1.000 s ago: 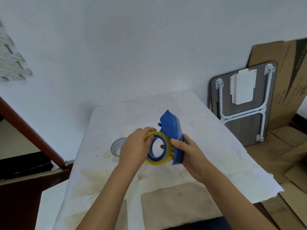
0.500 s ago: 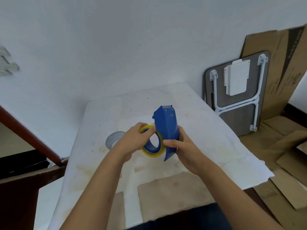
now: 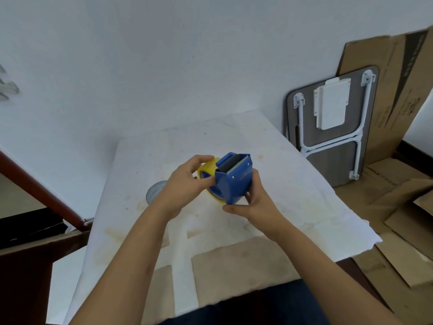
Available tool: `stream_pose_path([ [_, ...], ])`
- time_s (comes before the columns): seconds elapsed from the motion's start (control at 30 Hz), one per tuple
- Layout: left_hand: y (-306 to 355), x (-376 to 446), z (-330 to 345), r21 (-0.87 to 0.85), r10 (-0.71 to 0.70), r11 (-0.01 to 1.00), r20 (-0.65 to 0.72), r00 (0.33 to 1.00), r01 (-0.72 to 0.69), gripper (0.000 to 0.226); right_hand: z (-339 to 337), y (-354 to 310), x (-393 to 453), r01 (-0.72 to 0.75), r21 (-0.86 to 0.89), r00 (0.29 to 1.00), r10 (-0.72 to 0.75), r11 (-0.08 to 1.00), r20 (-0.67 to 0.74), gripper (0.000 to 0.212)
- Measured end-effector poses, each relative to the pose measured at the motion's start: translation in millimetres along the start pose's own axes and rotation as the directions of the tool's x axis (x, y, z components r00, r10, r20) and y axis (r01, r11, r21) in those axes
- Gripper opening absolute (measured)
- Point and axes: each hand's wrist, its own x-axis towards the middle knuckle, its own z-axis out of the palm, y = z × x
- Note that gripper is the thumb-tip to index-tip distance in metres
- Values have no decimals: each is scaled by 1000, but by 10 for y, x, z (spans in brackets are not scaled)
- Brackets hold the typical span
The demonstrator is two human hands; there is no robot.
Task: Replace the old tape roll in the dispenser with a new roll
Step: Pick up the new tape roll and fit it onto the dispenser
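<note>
I hold a blue tape dispenser [image 3: 235, 181] above the middle of the table, its serrated blade facing up and towards me. My right hand [image 3: 254, 200] grips its lower right side. A yellow tape roll [image 3: 207, 168] sits in the dispenser's left side, partly hidden behind the blue body. My left hand [image 3: 187, 181] pinches the roll, thumb near the dispenser's front edge. A grey, nearly used-up roll [image 3: 155, 191] lies flat on the table, left of my left hand and partly hidden by it.
The table [image 3: 293, 184] carries a stained white paper cover. A folded small table [image 3: 332, 127] leans on the wall at right, with cardboard sheets [image 3: 398, 207] behind it and on the floor. A dark red wooden rail [image 3: 39, 193] runs at left.
The dispenser has turned from edge-on to blade facing me. The roll, earlier seen as an open ring beside the blue body, now sits mostly hidden behind it. Both hands kept their hold.
</note>
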Motion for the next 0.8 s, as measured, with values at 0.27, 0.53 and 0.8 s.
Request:
stream_pose_path([
  [0.27,0,-24,105,-110,87,989,-120,989,-101,24,18,8,25,106,-109,990,-115,988,-78,86],
  [0.53,1,24,84,203,161,967,-30,987,-152,44,9,-1,-12,92,-35,996,-93,995,-15,84],
  [0.8,67,120,-54,303,-95,951,73,993,69,42,-87,-74,66,-35,189,991,58,981,-119,46],
])
